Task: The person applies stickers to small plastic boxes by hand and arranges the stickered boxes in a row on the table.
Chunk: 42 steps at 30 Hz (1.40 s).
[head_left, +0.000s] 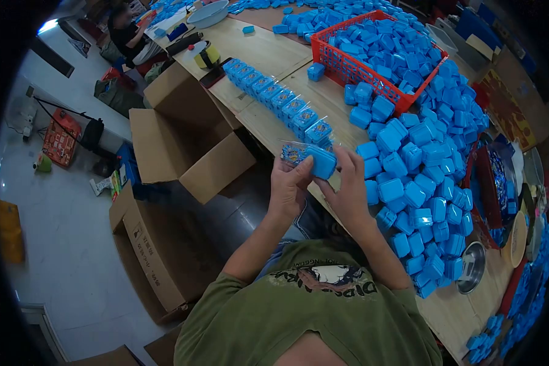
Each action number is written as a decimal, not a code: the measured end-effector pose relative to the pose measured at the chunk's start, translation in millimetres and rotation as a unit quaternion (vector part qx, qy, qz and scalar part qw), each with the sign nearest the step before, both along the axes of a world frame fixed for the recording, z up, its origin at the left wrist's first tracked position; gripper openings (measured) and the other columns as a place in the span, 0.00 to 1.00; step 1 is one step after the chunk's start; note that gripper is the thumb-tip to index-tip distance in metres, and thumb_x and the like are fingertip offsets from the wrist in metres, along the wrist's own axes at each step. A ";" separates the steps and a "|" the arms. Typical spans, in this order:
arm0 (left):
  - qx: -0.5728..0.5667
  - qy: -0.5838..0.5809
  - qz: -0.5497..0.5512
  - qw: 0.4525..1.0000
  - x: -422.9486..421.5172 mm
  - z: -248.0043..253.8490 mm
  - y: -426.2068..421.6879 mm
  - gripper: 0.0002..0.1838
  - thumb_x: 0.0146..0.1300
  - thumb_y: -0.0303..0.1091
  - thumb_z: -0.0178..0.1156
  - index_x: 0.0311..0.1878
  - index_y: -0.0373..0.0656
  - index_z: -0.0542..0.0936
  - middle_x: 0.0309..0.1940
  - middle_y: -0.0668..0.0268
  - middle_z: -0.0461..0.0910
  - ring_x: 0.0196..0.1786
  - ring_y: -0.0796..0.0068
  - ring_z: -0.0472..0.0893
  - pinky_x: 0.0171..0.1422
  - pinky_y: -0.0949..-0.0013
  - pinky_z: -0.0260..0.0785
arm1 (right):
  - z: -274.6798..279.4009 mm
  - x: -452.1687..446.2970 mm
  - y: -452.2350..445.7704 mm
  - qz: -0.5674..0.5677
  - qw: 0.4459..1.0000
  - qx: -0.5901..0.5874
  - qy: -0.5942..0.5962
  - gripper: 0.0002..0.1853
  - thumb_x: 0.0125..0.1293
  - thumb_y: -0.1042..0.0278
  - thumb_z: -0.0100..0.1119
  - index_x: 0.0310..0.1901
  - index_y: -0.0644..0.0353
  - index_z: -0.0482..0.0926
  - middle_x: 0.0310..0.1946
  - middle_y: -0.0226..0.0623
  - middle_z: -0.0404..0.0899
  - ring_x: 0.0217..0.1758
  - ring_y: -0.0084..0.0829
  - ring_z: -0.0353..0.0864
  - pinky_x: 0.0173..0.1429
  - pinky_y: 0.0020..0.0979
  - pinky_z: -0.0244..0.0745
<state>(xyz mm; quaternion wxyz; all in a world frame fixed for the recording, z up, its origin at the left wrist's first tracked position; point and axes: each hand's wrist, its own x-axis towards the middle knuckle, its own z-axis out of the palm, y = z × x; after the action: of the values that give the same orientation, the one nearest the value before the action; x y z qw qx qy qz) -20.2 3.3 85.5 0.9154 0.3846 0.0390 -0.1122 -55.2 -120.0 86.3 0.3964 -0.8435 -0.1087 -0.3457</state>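
A blue plastic case (321, 162) is held in front of my chest, with a clear wrapper holding a printed patterned piece at its left end. My left hand (291, 186) grips the wrapper and case, thumb on top. At the case's right side is my right hand (348, 183), its thumb and fingers around the edge. Just beyond my hands begins a long row of wrapped blue cases (280, 99) with printed fronts, running away to the upper left. To the right lies a large heap of loose blue cases (413, 155).
A red basket (358, 78) full of blue pieces stands on the wooden table (274, 53). An open cardboard box (158, 143) sits left of the table, another (155, 256) below it. A metal bowl (471, 268) is at right. A person (127, 36) sits at upper left.
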 end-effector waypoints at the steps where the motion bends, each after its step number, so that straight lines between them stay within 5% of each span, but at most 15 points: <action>1: -0.015 0.009 -0.005 1.000 2.0 3.2 0.9 0.29 0.52 0.24 0.65 0.56 0.38 0.62 0.42 0.62 0.75 0.43 0.71 0.78 0.49 0.68 0.73 | -1.8 -2.4 -0.4 0.000 1.000 0.000 0.000 0.31 0.48 0.80 0.64 0.56 0.60 0.64 0.44 0.42 0.67 0.43 0.38 0.70 0.42 0.31 0.70; 4: -0.002 -0.002 0.009 1.000 6.8 -0.1 2.7 0.25 0.52 0.24 0.65 0.51 0.39 0.66 0.41 0.63 0.76 0.41 0.72 0.79 0.49 0.69 0.73 | -13.2 -11.5 -3.9 0.032 0.978 0.164 0.121 0.20 0.57 0.73 0.61 0.48 0.61 0.63 0.39 0.37 0.68 0.38 0.28 0.69 0.39 0.26 0.69; 6: 0.014 -0.005 -0.018 1.000 5.0 -1.1 2.4 0.25 0.52 0.25 0.65 0.52 0.39 0.66 0.42 0.64 0.76 0.43 0.72 0.78 0.51 0.68 0.71 | -20.8 -14.1 -6.9 0.176 0.864 0.398 0.255 0.10 0.66 0.67 0.52 0.40 0.60 0.64 0.34 0.32 0.69 0.34 0.20 0.68 0.37 0.22 0.66; 9: 0.027 -0.002 -0.062 0.998 2.9 -0.9 -0.9 0.23 0.51 0.25 0.66 0.50 0.40 0.68 0.40 0.65 0.77 0.42 0.73 0.78 0.50 0.69 0.71 | -19.5 -15.5 -7.1 0.179 0.870 0.396 0.233 0.08 0.70 0.64 0.44 0.39 0.59 0.64 0.30 0.30 0.70 0.32 0.18 0.67 0.36 0.20 0.65; 19: 0.074 0.024 -0.171 0.982 -5.1 -5.3 -8.6 0.17 0.49 0.26 0.68 0.42 0.39 0.73 0.32 0.66 0.78 0.33 0.77 0.78 0.38 0.73 0.73 | -21.4 -21.6 -10.2 0.200 0.840 0.453 0.220 0.09 0.71 0.62 0.43 0.40 0.59 0.64 0.30 0.30 0.70 0.31 0.18 0.66 0.37 0.20 0.64; 28: 0.097 0.037 -0.169 0.980 -6.4 -5.2 -10.8 0.16 0.49 0.27 0.68 0.42 0.37 0.75 0.33 0.65 0.79 0.33 0.74 0.80 0.39 0.72 0.74 | -25.5 -24.1 -14.0 0.224 0.830 0.463 0.218 0.07 0.70 0.65 0.45 0.40 0.59 0.63 0.32 0.28 0.69 0.32 0.17 0.66 0.38 0.19 0.64; 31: 0.074 0.065 -0.189 0.977 -1.0 -7.1 -6.2 0.18 0.50 0.26 0.68 0.43 0.38 0.74 0.35 0.64 0.79 0.37 0.73 0.80 0.42 0.72 0.75 | -19.2 -23.7 -19.0 0.200 0.846 0.448 0.209 0.17 0.60 0.65 0.60 0.44 0.59 0.63 0.37 0.31 0.66 0.37 0.22 0.68 0.41 0.23 0.67; 33: 0.080 0.069 -0.220 0.970 3.3 -4.2 2.2 0.19 0.50 0.26 0.67 0.45 0.36 0.73 0.38 0.63 0.78 0.40 0.71 0.80 0.47 0.68 0.74 | -1.6 -19.3 -31.3 0.098 0.984 0.082 0.122 0.33 0.48 0.68 0.69 0.53 0.59 0.61 0.47 0.40 0.64 0.51 0.36 0.67 0.55 0.34 0.64; 34: 0.088 0.074 -0.254 0.960 5.1 -3.1 7.1 0.21 0.50 0.26 0.67 0.48 0.35 0.72 0.40 0.61 0.78 0.44 0.69 0.80 0.51 0.64 0.74 | 7.0 -15.4 -33.5 0.098 0.984 0.082 0.124 0.33 0.48 0.68 0.69 0.53 0.59 0.61 0.47 0.40 0.64 0.51 0.36 0.67 0.55 0.34 0.64; 36: 0.118 0.078 -0.290 0.947 10.3 -1.7 14.8 0.22 0.49 0.25 0.67 0.48 0.35 0.72 0.41 0.62 0.77 0.44 0.70 0.79 0.52 0.65 0.74 | 19.8 -4.3 -37.2 0.161 0.976 -0.114 0.093 0.50 0.37 0.69 0.74 0.63 0.58 0.52 0.59 0.41 0.57 0.62 0.43 0.59 0.63 0.40 0.56; 42: 0.165 0.065 -0.364 0.914 16.7 10.0 31.6 0.24 0.49 0.25 0.67 0.51 0.38 0.70 0.41 0.65 0.77 0.44 0.73 0.79 0.50 0.70 0.74 | 28.5 22.8 -24.9 0.254 0.938 -0.159 0.175 0.53 0.39 0.68 0.71 0.66 0.57 0.48 0.57 0.42 0.62 0.63 0.45 0.59 0.67 0.43 0.49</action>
<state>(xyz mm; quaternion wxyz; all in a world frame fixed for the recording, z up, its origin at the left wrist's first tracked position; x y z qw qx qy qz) -3.4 35.0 95.5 0.7304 0.5094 -0.0263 -0.4543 -32.4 -144.9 114.8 0.3448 -0.8868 -0.3022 -0.0588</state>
